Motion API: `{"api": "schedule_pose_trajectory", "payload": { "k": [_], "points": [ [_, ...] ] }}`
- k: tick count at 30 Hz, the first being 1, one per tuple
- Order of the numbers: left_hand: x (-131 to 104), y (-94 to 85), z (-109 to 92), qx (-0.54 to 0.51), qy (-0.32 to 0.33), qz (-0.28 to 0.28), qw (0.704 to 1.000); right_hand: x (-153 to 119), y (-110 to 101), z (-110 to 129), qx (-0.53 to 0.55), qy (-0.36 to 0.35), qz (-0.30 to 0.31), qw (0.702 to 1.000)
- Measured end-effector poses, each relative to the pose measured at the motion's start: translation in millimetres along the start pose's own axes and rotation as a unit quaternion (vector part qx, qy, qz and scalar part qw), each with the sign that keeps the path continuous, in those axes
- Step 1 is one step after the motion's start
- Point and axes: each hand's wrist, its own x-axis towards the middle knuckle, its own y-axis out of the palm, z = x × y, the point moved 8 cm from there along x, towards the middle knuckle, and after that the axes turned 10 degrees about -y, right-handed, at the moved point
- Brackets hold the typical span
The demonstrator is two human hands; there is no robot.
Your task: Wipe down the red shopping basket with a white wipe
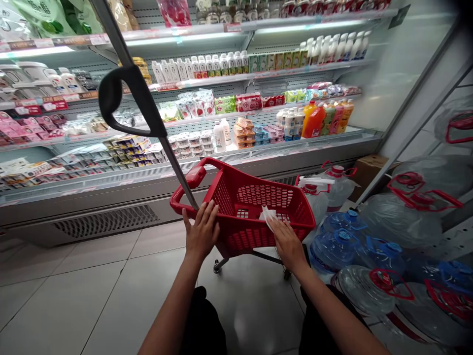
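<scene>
A red plastic shopping cart point(244, 235) with perforated walls stands in front of me on a wheeled grey frame. My left hand point(201, 230) lies on its near rim by the handle end, fingers stretched out and thumb apart. Further right, my right hand point(289, 242) presses a crumpled white tissue point(268, 215) against the near rim; part of the tissue sticks up over the inside. A grey pole with a black loop grip point(148, 106) slants down to the cart's handle end, close to my left fingers. Its lower end is hidden behind the rim.
Behind the cart runs a refrigerated shelf unit point(258, 162) stocked with bottles, cartons and tubs. Large water jugs point(336, 246) crowd the floor at the right, close to the cart. A cardboard box point(369, 170) sits behind them. Pale tiles point(99, 276) cover the floor.
</scene>
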Motion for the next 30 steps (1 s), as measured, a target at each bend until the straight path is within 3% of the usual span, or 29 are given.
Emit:
{"api": "schedule_pose_trajectory", "payload": {
  "k": [4,7,14,18,25,30],
  "points": [
    [5,-2.1,0,-0.013,-0.011,0.011,1.0,-1,5,0,0.017,0.034,-0.009,0.999],
    [5,-2.5,-7,-0.012,-0.018,0.018,1.0,13,9,17,0.037,0.03,-0.023,0.999],
    [0,-9.3,-15,0.015,0.006,0.025,1.0,98,37,124,0.096,-0.099,-0.038,0.99],
    [2,-14.5,-7,0.007,0.024,0.007,1.0,133,50,160,0.136,-0.142,-0.041,0.98],
    [7,-15.0,-5,0.01,0.017,-0.01,1.0,133,38,149,0.131,-0.15,-0.031,0.979],
    [7,-4.1,-1,0.024,0.0,0.003,1.0,83,20,104,0.085,-0.118,-0.019,0.989]
  ]
}}
